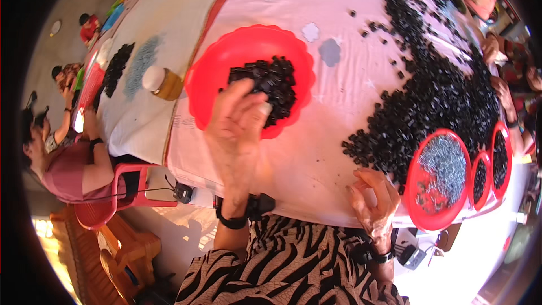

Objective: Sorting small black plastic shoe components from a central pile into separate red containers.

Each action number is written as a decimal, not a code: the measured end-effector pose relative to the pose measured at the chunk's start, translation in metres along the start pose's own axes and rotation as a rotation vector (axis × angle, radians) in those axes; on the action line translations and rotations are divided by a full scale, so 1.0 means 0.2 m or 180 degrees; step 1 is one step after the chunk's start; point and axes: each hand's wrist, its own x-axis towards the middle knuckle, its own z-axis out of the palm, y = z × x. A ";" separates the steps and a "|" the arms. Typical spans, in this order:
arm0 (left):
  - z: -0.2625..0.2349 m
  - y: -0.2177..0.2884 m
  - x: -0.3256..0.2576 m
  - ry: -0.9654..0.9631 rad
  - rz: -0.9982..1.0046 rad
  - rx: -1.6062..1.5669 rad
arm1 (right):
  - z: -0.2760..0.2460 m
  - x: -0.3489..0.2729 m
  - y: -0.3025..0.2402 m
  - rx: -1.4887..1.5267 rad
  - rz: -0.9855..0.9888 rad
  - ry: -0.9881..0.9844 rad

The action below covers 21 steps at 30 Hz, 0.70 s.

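Note:
A red bowl [217, 51] with a scalloped rim stands on the pink cloth in front of me, holding a heap of small black plastic pieces [276, 79]. My left hand [234, 118] hovers over its near side, fingers loosely bent and apart, slightly blurred; I see nothing held in it. My right hand [375, 200] is at the near table edge, beside a large spread of loose black pieces [429, 101]. Its fingers and thumb curl toward each other, and whatever may be between them is hidden.
Right of my right hand, a red dish [415, 209] holds small silvery metal parts; smaller red dishes [479, 181] stand beyond it. A capped jar [166, 83] of yellowish contents is left of the bowl. Co-workers sit along both sides, one in a dark red shirt [68, 172] at left.

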 end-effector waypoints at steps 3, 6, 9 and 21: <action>0.01 0.03 -0.03 -0.0154 0.0056 0.0173 | -0.05 0.01 0.01 -0.0041 0.0034 0.0276; 0.01 -0.10 -0.11 -0.1153 -0.0179 0.0261 | -0.10 0.00 0.03 0.0205 0.0543 0.0669; 0.08 -0.21 -0.20 -0.1795 -0.0198 0.0596 | -0.15 -0.02 0.04 0.0471 0.0982 0.0828; 0.31 -0.27 -0.38 -0.2327 0.0432 0.1469 | -0.46 -0.14 0.08 0.0090 0.1606 0.1909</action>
